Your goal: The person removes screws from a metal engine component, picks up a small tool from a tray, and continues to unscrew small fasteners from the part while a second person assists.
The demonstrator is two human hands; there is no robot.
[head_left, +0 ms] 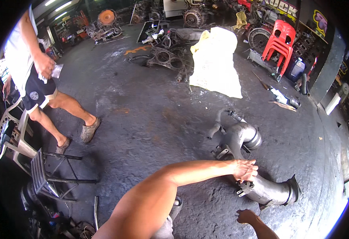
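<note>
A large bent grey metal pipe (270,194) lies on the floor at the lower right, with a flared end at its right. My left hand (245,170) reaches across to its upper end, fingers curled down over the metal. Below it my right hand (247,216) is held apart from the pipe, empty, its thumb and fingers parted. Just beyond my left hand is another curved metal pipe section (235,139) with a banded round end and a thin hose. Whether the two sections are joined is hidden behind my left hand.
A person (43,67) in dark shorts walks at the left, holding a small clear packet, near a pale plastic chair (21,137) and a tipped metal-framed stool (41,171). A white sack (216,63), metal engine parts (164,59) and stacked red chairs (280,44) stand farther off.
</note>
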